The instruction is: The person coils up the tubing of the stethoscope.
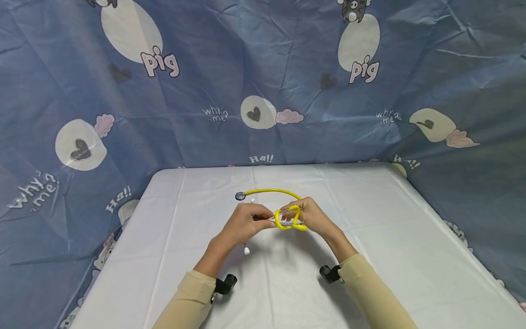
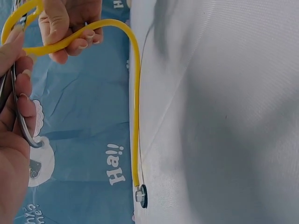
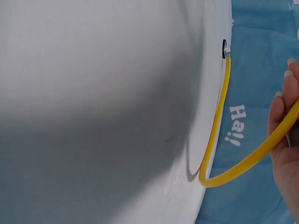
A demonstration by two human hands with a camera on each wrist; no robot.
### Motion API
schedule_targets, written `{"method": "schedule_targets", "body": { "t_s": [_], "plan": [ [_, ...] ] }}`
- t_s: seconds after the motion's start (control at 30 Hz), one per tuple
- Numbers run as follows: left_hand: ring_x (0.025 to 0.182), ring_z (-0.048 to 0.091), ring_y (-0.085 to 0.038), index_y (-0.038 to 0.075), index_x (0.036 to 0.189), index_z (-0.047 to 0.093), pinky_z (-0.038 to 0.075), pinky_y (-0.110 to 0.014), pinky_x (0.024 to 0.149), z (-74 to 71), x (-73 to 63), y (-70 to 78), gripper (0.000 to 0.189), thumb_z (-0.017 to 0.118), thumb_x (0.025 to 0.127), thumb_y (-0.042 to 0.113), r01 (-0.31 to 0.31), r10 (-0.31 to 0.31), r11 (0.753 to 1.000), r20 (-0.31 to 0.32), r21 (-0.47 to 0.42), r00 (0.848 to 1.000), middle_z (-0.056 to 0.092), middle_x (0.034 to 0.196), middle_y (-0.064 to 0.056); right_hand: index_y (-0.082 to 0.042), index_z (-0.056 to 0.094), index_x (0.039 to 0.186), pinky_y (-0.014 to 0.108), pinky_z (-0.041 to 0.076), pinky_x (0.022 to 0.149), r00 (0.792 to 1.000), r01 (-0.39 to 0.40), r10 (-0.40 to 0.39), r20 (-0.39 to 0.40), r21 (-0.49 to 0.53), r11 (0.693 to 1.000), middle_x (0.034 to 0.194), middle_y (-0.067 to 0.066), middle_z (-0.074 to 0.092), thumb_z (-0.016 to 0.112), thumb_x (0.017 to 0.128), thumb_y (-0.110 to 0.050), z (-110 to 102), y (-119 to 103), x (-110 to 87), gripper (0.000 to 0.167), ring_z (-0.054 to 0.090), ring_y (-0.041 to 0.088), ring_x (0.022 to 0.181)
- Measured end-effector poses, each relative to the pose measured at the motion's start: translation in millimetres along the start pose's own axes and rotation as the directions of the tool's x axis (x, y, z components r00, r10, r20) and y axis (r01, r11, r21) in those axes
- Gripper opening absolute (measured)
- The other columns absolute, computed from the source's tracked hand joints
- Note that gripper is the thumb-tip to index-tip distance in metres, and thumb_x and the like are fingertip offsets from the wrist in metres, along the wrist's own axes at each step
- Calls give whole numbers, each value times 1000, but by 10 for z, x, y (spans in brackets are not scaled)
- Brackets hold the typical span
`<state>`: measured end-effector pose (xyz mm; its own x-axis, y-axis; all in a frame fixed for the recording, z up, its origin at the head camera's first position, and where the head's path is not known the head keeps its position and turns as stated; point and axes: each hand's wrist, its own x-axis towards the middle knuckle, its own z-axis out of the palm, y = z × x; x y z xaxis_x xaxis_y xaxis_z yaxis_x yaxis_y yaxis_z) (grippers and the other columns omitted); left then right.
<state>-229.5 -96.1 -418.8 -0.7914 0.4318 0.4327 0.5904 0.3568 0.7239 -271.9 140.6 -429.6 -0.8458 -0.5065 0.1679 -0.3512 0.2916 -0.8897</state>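
A stethoscope with yellow tubing (image 1: pixel 271 190) is held in front of the person, above the white table. The left hand (image 1: pixel 246 221) grips its metal ear tubes (image 2: pixel 19 105), and white ear tips (image 1: pixel 246 251) stick out on either side of that hand. At the right, the right hand (image 1: pixel 314 217) holds the yellow tubing, which is bent into loops around the metal part between the two hands. From there the tubing arcs away to the chest piece (image 1: pixel 240 196), which lies at the table's far part. Some right fingertips are hidden behind the tubing.
White cloth covers the table (image 1: pixel 185 256). Behind it and at both sides hangs a blue printed curtain (image 1: pixel 197 141). Black wrist cameras (image 1: pixel 226 284) sit on both forearms, low over the table.
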Motion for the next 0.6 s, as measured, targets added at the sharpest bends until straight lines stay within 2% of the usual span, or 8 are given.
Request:
{"method": "schedule_targets", "body": {
  "t_s": [0.07,0.17,0.3,0.33,0.4,0.6],
  "plan": [
    [76,67,-4,19,95,79,57,-25,68,-1,3,3,13,81,82,17,9,-8,1000,-31,5,999,76,88,3,7,75,99,22,54,63,999,-29,30,-31,24,999,94,23,75,70,90,-8,24,-16,-4,18,68,11,72],
    [77,67,-4,19,95,79,57,-25,68,-4,7,12,13,81,82,17,35,-35,999,-73,7,997,76,89,1,6,76,99,18,52,66,996,-59,63,-60,63,996,101,21,75,71,90,-9,51,-30,-3,19,68,7,80],
    [76,67,-5,20,93,79,57,-25,67,-11,18,25,12,82,82,18,79,-79,997,-113,-8,990,76,90,4,5,77,94,23,51,83,996,-38,41,-80,47,998,108,20,74,71,90,-10,75,-30,3,16,68,17,104],
    [75,68,-5,20,93,79,57,-26,67,-12,23,25,11,82,82,18,84,-85,996,-120,-11,989,76,89,4,5,77,93,25,51,85,996,-32,35,-79,42,999,108,20,74,70,91,-8,81,-34,-2,16,68,21,106],
    [74,68,-5,20,92,79,57,-26,66,-14,32,25,11,82,82,18,97,-98,995,-134,-13,986,76,89,5,7,76,91,29,51,88,996,-36,39,-77,33,999,105,21,74,68,90,-4,89,-25,-5,14,68,27,106],
    [74,67,-5,18,93,80,56,-25,65,-10,40,9,13,83,80,16,132,-126,991,-192,17,973,76,89,5,10,74,96,32,54,88,996,-68,70,-55,43,997,98,24,74,65,90,2,116,-16,-34,14,70,18,92]
  ]
}}
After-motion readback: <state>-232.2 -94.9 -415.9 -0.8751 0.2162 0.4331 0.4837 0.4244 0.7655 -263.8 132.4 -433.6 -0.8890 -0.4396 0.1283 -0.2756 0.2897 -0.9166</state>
